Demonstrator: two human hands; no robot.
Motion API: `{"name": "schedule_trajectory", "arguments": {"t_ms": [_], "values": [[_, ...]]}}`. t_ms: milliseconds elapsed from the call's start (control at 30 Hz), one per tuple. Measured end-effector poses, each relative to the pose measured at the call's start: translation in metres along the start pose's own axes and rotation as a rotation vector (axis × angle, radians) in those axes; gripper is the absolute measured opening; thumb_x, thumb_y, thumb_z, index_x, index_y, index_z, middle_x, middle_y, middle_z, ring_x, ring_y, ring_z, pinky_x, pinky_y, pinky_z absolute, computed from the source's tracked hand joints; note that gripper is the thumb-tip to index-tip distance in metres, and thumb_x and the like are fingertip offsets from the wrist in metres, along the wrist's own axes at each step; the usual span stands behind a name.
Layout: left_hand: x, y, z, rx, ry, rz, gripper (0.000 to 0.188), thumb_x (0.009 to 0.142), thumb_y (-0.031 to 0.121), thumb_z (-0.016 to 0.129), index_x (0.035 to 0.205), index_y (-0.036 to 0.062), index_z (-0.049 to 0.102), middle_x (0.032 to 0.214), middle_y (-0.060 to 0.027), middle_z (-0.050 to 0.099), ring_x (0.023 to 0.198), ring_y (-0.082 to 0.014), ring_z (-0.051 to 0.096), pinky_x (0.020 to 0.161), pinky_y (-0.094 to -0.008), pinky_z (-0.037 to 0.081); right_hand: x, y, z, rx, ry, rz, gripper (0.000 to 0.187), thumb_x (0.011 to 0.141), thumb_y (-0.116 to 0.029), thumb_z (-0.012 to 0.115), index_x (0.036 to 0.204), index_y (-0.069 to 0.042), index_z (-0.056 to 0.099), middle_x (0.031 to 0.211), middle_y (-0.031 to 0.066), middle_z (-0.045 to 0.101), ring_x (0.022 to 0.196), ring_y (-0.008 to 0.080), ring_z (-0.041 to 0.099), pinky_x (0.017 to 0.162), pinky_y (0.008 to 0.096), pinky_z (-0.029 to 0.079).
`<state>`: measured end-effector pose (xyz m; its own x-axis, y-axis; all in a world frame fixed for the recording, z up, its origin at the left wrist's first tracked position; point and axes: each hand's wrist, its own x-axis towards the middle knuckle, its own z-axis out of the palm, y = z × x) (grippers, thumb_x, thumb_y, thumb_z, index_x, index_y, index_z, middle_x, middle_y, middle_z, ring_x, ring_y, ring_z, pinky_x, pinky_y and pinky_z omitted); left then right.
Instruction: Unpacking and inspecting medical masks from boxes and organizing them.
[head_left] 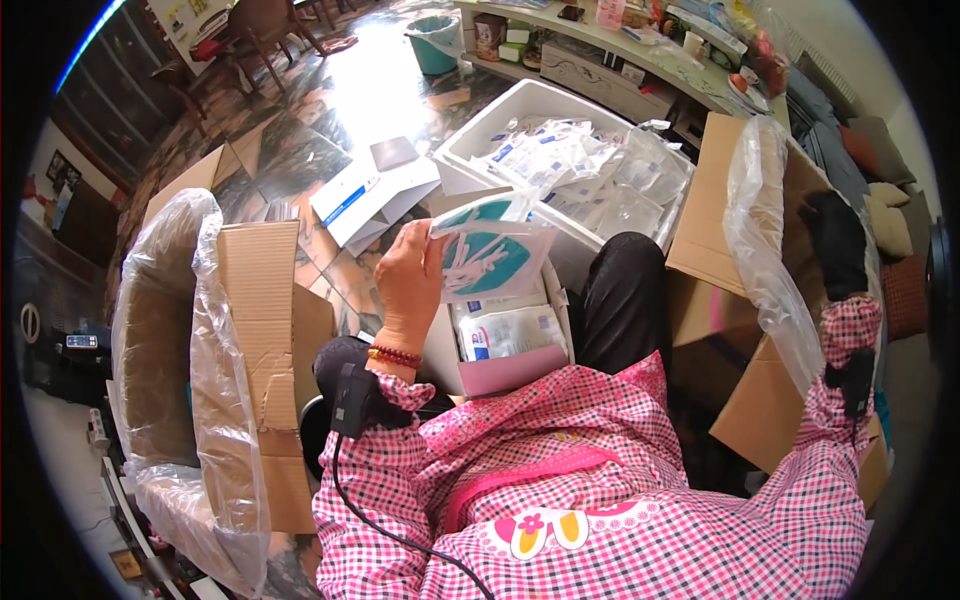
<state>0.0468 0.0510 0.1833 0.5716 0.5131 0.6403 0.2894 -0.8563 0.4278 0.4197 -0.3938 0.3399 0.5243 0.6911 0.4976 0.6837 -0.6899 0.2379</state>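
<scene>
My left hand [409, 272] is closed on the edge of a clear plastic packet [495, 250], lifted above my lap. Inside the packet show a teal piece and white cords. Just below stands a small open box [515, 372] between my knees, holding white-and-blue sealed packets [512, 333]. My right hand [836, 243] looks black, as if gloved, and is at the plastic-lined carton on my right. Its fingers are too dark to make out, and nothing can be seen in them.
A white foam box [470, 137] full of sealed packets stands ahead, beside a folded white-and-blue carton [375, 200]. To my left is another plastic-lined carton [258, 330]; to my right, the open carton [705, 215]. A teal bin [433, 50] and low shelf [600, 75] stand farther off.
</scene>
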Motion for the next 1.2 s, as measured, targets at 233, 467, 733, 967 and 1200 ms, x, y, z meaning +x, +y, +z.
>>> {"name": "schedule_trajectory", "arguments": {"t_ms": [233, 467, 733, 967, 1200], "values": [[-0.062, 0.005, 0.011, -0.36, -0.1, -0.298, 0.013, 0.094, 0.016, 0.068, 0.103, 0.0069, 0.067, 0.075, -0.0107, 0.068, 0.064, -0.0194, 0.066, 0.057, -0.0329, 0.051, 0.008, -0.255, 0.018, 0.778, -0.032, -0.377, 0.024, 0.081, -0.013, 0.072, 0.104, -0.008, 0.072, 0.099, 0.0097, 0.072, 0.1, 0.0297, 0.068, 0.086, 0.0391, 0.053], [-0.139, -0.01, 0.036, -1.031, -0.323, -0.689, 0.041, 0.095, 0.006, 0.068, 0.134, 0.0012, 0.054, 0.122, -0.0054, 0.064, 0.107, -0.013, 0.063, 0.086, -0.0272, 0.055, -0.027, -0.398, 0.083, 0.855, -0.725, -0.34, 0.045, 0.073, -0.03, 0.084, 0.113, -0.011, 0.072, 0.107, 0.014, 0.07, 0.1, 0.0344, 0.067, 0.089, 0.044, 0.052], [-0.136, 0.021, 0.006, -0.624, -0.211, -0.661, 0.065, 0.086, 0.011, 0.079, 0.141, 0.0029, 0.045, 0.143, -0.0123, 0.048, 0.105, -0.0214, 0.065, 0.09, -0.0317, 0.057, -0.044, -0.401, 0.101, 0.846, -0.655, -0.361, 0.04, 0.073, -0.023, 0.083, 0.108, -0.006, 0.071, 0.107, 0.0201, 0.067, 0.102, 0.0362, 0.066, 0.09, 0.0421, 0.052], [-0.142, 0.017, -0.003, -0.875, -0.202, -0.811, 0.016, 0.096, 0.009, 0.068, 0.109, 0.0002, 0.07, 0.095, 0.0009, 0.07, 0.087, -0.0055, 0.062, 0.076, -0.0198, 0.05, -0.054, -0.397, 0.088, 1.084, -0.725, -0.22, 0.044, 0.075, -0.024, 0.082, 0.114, -0.007, 0.071, 0.105, 0.0183, 0.071, 0.097, 0.0352, 0.069, 0.086, 0.0429, 0.053], [-0.135, 0.023, -0.002, -1.025, -0.153, -0.818, 0.013, 0.092, 0.001, 0.07, 0.105, -0.0006, 0.069, 0.096, -0.0024, 0.071, 0.087, -0.0081, 0.066, 0.08, -0.0217, 0.054, -0.048, -0.411, 0.066, 1.102, -0.806, -0.146, 0.042, 0.08, -0.04, 0.076, 0.108, -0.009, 0.074, 0.099, 0.0161, 0.072, 0.093, 0.0323, 0.07, 0.082, 0.0397, 0.054]]}}
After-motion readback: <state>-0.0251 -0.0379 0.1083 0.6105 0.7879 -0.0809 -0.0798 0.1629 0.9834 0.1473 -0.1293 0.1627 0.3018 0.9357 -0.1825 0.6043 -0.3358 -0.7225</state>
